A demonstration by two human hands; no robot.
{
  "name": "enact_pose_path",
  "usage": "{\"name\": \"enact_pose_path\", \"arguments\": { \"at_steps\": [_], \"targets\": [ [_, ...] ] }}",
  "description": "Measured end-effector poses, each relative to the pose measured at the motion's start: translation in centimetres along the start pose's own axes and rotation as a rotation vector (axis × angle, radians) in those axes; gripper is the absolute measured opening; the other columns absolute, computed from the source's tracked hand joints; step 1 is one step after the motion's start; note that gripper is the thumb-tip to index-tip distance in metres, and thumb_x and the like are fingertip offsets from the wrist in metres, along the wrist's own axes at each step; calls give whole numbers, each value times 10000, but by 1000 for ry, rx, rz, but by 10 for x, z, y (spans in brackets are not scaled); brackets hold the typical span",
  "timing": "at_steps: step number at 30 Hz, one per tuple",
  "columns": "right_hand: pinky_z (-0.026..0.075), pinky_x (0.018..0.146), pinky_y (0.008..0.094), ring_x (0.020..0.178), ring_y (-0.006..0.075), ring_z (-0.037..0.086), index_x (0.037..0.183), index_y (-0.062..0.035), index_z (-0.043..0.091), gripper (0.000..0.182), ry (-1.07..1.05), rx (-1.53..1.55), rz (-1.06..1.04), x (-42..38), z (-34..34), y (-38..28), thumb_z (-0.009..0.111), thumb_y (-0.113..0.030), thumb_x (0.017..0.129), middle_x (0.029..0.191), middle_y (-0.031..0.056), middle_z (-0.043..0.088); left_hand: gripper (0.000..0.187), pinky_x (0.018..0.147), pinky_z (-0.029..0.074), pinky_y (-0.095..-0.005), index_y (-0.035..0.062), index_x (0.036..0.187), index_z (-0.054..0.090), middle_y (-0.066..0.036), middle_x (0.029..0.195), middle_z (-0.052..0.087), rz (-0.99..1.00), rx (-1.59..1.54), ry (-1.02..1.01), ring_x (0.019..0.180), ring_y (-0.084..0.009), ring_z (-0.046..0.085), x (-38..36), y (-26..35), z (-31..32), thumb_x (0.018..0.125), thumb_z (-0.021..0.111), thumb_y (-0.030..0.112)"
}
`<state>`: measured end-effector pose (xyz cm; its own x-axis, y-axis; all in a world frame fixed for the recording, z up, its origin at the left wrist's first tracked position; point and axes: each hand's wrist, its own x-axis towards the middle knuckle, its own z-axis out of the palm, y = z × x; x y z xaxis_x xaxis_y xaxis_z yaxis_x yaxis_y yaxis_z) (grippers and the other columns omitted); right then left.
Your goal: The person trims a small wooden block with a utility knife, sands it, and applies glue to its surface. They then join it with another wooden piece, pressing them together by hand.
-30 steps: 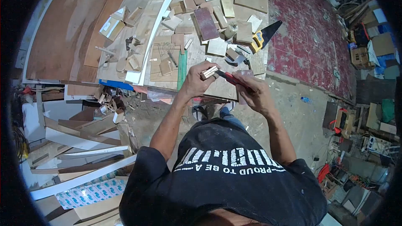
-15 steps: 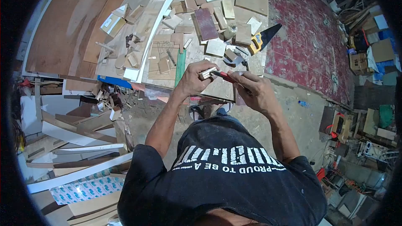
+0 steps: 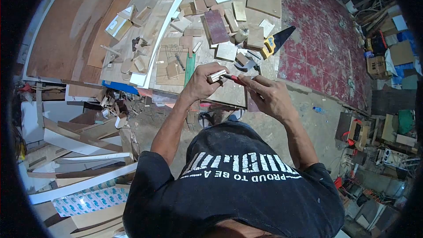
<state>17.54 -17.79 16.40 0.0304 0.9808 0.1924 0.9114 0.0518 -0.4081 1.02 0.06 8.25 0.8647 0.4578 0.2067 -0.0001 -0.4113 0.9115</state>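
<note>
In the head view my left hand (image 3: 201,83) is closed around a small pale wood piece (image 3: 216,77), its light end facing right. My right hand (image 3: 268,93) grips a slim red tool with a dark tip (image 3: 235,79). That tip points left and meets the wood piece, or lies very close to it. The tool's exact kind is too small to make out. Both hands are above the near edge of the workbench (image 3: 227,97). A green ruler (image 3: 190,67) lies just beyond my left hand.
A handsaw with a yellow handle (image 3: 269,46) lies at the bench's right edge. Wood offcuts and a dark red block (image 3: 216,26) cover the far middle. A long white strip (image 3: 164,33) crosses the bench. Stacked boards (image 3: 88,145) fill the lower left.
Both hands have shifted very slightly, still holding the wood piece and the red tool together. The tool's dark tip stays at the wood's end.
</note>
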Motion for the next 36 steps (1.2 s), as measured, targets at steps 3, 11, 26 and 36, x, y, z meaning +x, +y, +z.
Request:
{"name": "enact_pose_path", "arguments": {
  "at_steps": [3,11,26,36],
  "targets": [
    [458,505,349,586,196,570,1324,-186,577,512,-9,-63,-59,1,0,2,637,-75,827,794,42,579,286,659,461,-266,23,1034,688,-82,871,657,16,2,-7,749,-136,605,-2,-3,-1,759,656,-47],
    [487,518,343,640,191,623,1294,-162,597,467,-155,-246,-102,6,-1,-8,610,-67,837,811,35,625,349,698,491,-274,14,1106,663,-80,873,661,20,28,-54,805,-159,627,-17,-19,11,763,629,-47],
    [503,578,411,641,302,630,1290,-108,584,441,-51,203,87,-2,38,-32,601,-37,855,825,137,627,276,401,384,-202,135,910,559,33,721,573,-472,-984,537,539,-45,537,-48,-30,20,928,629,401],
    [555,625,389,789,273,673,1458,-157,384,742,-143,-131,-167,-5,25,-29,644,-168,764,1049,94,608,242,477,425,-213,96,858,605,32,704,556,-618,-1005,454,552,-59,526,-26,2,2,883,693,321]
  ]
}}
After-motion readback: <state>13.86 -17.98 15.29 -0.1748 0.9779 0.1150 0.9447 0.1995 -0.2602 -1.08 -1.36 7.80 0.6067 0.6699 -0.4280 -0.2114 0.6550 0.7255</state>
